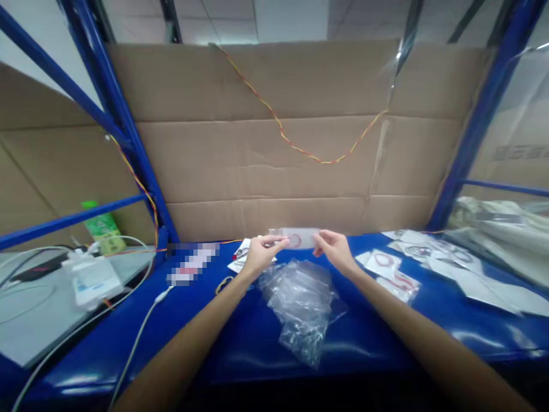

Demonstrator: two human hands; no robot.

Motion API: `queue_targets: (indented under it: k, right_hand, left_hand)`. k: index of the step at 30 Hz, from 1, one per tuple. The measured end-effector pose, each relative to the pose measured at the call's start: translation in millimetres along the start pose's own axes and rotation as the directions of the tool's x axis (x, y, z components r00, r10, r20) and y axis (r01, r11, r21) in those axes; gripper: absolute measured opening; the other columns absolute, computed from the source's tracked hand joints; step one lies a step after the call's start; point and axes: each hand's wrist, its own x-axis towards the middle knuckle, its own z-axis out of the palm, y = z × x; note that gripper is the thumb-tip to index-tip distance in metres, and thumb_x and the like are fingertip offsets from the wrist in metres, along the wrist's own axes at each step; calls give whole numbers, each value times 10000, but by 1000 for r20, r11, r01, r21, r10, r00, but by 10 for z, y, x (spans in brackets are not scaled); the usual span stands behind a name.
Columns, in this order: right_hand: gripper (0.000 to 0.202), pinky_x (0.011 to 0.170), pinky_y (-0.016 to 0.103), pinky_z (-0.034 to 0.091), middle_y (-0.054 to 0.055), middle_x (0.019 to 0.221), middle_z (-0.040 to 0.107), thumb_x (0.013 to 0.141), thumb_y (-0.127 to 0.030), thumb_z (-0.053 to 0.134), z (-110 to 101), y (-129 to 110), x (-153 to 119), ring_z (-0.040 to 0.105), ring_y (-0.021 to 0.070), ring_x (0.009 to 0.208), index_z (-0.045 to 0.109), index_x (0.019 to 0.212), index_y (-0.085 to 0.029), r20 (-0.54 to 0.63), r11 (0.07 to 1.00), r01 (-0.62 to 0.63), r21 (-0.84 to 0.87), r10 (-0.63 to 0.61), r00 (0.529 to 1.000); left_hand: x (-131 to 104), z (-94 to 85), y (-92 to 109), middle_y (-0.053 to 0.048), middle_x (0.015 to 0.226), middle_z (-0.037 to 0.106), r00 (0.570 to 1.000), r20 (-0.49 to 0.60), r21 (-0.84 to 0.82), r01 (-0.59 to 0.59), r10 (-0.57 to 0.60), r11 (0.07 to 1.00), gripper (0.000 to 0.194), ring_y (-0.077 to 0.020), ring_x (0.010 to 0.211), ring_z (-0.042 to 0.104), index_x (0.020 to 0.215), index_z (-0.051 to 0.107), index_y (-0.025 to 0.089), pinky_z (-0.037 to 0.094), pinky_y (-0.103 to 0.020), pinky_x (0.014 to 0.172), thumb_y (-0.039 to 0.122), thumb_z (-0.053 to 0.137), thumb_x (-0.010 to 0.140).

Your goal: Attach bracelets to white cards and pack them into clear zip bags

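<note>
Stretched between both hands is a small clear plastic bag with a white card and a thin reddish ring, perhaps a bracelet, showing in it. My left hand pinches the bag's left end. At its right end, my right hand grips between thumb and fingers. Below the hands lies a pile of clear plastic bags on the blue tabletop. Left of the pile, partly behind my left hand, is a white card with a dark and red cord. A yellowish band rests near my left forearm.
Cards with looped cords spread over the right side. At left, a white cable runs to a pixelated object. A white power adapter and a green bottle stand farther left. Blue posts and cardboard enclose the back.
</note>
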Motion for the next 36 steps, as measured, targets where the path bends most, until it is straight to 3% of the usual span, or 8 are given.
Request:
queue_targets:
  k: [7, 13, 21, 36]
  right_hand:
    - [490, 492, 277, 527, 39, 544, 688, 822, -650, 714, 10, -2, -13, 636, 185, 472, 717, 843, -160, 12, 1000, 0, -7, 0, 1000]
    - [502, 501, 279, 532, 36, 543, 697, 812, -663, 716, 27, -28, -32, 656, 194, 470, 710, 829, -161, 9, 1000, -10, -13, 10, 1000]
    - [530, 473, 289, 521, 37, 529, 696, 791, -682, 725, 60, -16, -42, 660, 209, 459, 706, 875, -159, 4, 1000, -27, -6, 27, 1000]
    - [512, 476, 286, 536, 38, 551, 706, 787, -648, 749, 62, -13, -39, 658, 200, 461, 717, 900, -149, 11, 1000, -28, 11, 28, 1000]
  left_hand:
    - [-28, 17, 18, -121, 918, 822, 1000, -16, 24, -7, 7, 1000, 300, -275, 813, 735, 890, 850, 169, 533, -331, 684, 427, 837, 738]
    - [-31, 19, 6, -75, 776, 792, 999, -32, 46, -24, 26, 999, 338, -157, 572, 594, 876, 841, 165, 398, -258, 527, 443, 874, 686]
    - [-23, 18, -14, -52, 722, 756, 997, -50, 85, -61, 65, 995, 271, -122, 533, 505, 793, 817, 157, 350, -243, 505, 418, 839, 724]
    - [-19, 18, -45, -92, 902, 819, 995, -75, 128, -62, 72, 990, 234, -241, 796, 713, 886, 847, 181, 506, -315, 692, 379, 813, 766]
